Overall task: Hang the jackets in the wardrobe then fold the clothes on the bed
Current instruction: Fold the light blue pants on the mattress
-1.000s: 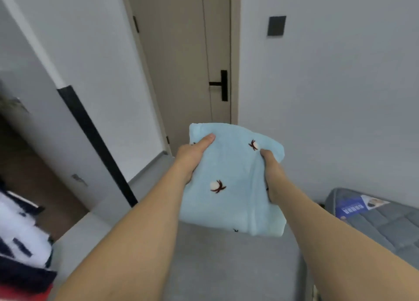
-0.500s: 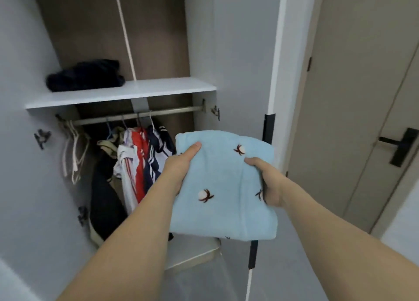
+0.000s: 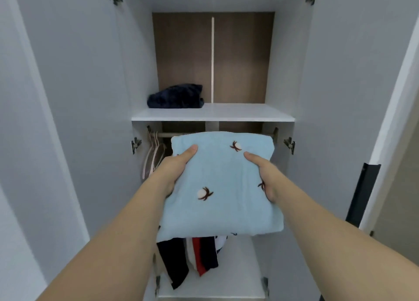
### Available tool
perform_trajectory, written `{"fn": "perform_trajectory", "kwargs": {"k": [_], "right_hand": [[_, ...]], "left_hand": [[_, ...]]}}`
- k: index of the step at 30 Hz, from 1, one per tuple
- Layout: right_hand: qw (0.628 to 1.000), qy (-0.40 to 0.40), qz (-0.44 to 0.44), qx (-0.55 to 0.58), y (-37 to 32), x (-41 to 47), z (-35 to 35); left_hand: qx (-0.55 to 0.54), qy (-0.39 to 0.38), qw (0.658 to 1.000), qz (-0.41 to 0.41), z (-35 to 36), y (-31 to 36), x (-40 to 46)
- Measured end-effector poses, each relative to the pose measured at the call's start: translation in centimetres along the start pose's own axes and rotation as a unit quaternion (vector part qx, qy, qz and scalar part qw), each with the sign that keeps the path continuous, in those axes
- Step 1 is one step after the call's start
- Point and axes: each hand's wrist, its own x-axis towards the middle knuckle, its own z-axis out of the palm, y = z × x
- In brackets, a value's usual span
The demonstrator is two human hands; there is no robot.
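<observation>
Here, folded blue garment [image 3: 217,187], thumbs atop, fingers beneath

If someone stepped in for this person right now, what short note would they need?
Hands: left hand and right hand each grip a side of the folded light-blue garment, held up before the open wardrobe.
Things: dark folded garment lies on the left of the white shelf; hanging jackets show below on the rail.
Done: jackets hung, this piece folded.
Left: set it down, likely on the shelf; the bed is out of view.

White wardrobe shelf [image 3: 238,114], dark folded garment [image 3: 175,96] at its left end
</observation>
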Motion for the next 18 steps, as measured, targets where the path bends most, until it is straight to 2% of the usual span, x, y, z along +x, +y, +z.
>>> {"fn": "perform_trajectory", "kwargs": {"k": [5, 14, 18], "right_hand": [[0.997, -0.021, -0.076, 0.022, -5.3, 5.2, 3.6], [0.987, -0.004, -0.154, 0.036, -14.6, 16.0, 4.0], [0.983, 0.034, -0.175, 0.034, -18.9, 21.7, 2.8]], "left_hand": [[-0.007, 0.07, 0.995, 0.07, -0.6, 5.5, 4.6], [0.023, 0.096, 0.983, 0.154, 2.6, 13.0, 16.2], [0.043, 0.105, 0.975, 0.19, 5.1, 16.6, 22.6]]}}
